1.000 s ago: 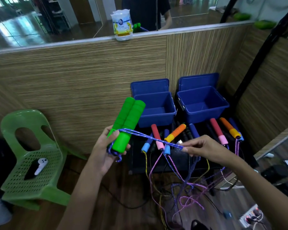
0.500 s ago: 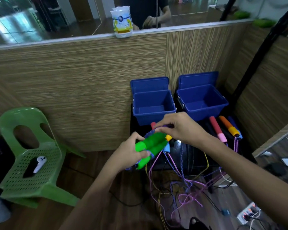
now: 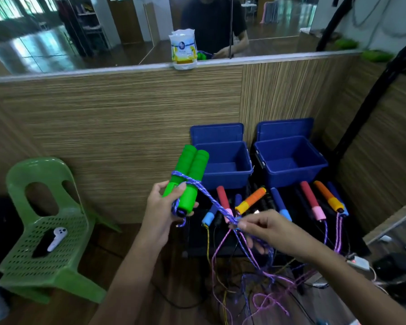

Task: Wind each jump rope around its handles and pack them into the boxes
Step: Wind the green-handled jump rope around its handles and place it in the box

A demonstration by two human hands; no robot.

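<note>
Rope-looped green handles [image 3: 189, 177] before open boxes [image 3: 223, 161]

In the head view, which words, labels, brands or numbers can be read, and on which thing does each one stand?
None can be read with certainty.
White and yellow packet on the partition ledge: a round blue logo and small print, too blurred to read.
Green handles, blue boxes, white controller on the green chair: no text shows.
</note>
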